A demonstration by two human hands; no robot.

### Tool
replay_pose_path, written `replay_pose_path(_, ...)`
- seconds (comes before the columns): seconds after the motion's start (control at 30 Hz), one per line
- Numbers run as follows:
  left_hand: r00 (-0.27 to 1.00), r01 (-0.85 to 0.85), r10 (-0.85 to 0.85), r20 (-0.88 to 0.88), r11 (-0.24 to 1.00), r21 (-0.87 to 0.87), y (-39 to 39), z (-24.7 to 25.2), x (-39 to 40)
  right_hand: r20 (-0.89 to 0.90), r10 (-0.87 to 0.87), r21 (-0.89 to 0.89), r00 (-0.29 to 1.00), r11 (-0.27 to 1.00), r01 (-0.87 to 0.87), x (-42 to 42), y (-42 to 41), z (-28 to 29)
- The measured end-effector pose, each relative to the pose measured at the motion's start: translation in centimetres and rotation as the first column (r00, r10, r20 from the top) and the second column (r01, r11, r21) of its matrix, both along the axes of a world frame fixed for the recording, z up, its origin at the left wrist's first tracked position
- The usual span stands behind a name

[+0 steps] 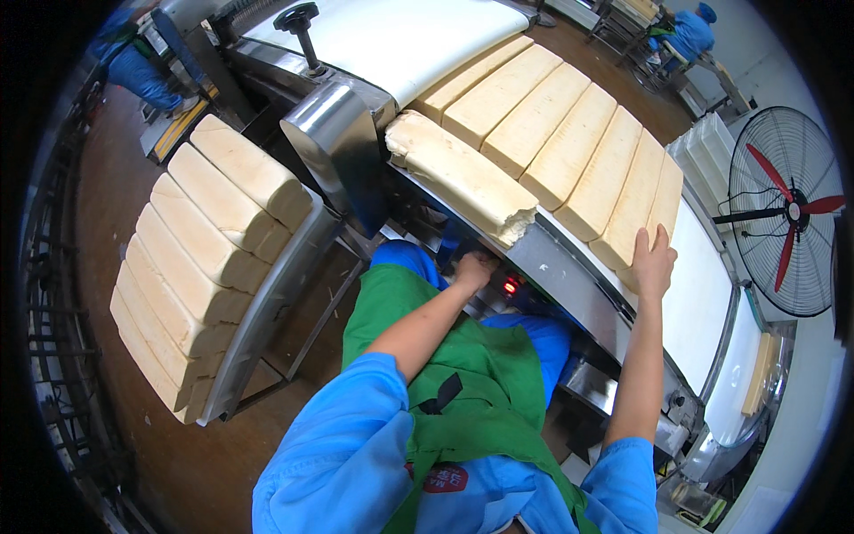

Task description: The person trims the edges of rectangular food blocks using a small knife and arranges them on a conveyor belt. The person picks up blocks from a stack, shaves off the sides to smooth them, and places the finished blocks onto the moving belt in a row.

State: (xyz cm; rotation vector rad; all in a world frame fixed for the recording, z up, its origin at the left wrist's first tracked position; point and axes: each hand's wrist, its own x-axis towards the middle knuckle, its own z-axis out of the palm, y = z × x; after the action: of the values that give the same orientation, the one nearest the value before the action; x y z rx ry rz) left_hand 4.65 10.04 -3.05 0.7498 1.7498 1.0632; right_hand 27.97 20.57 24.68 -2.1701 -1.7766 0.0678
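A row of long pale bread loaves (567, 143) lies side by side on the white conveyor belt (697, 294). My right hand (652, 263) rests against the near end of the rightmost loaves, its fingers spread. One loaf with torn, ragged ends (460, 173) lies crosswise along the belt's near edge, in front of the row. Below that edge my left hand (475, 270) is curled beside a red-lit part (510, 286) of the machine. Whether its fingers grip anything is hidden.
On my left, stacked loaves (207, 233) fill a grey tray (267, 314) on a metal stand. A metal housing (340, 147) and black knob (297, 19) stand by the belt. A large fan (787, 210) is at right. Other people (690, 37) are farther off.
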Motion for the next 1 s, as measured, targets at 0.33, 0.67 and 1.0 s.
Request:
replay_pose_path(0.33,0.987,0.157,-0.156,-0.025,0.985,0.075,-0.8,1.0,-0.5,0.029,0.066,0.076,0.997,0.995,-0.068,0.5,1.0,-1.6)
replay_pose_path(0.67,0.817,0.241,-0.122,-0.564,0.96,0.14,-8.4,1.5,-8.6,-0.641,0.167,0.165,0.749,0.983,-0.078,8.5,0.8,-7.8)
replay_pose_path(1.0,0.475,0.5,-0.397,-0.785,0.856,-0.131,-10.5,3.5,-8.3,0.079,-0.143,-0.071,0.987,0.986,0.149,9.0,-0.6,-7.8)
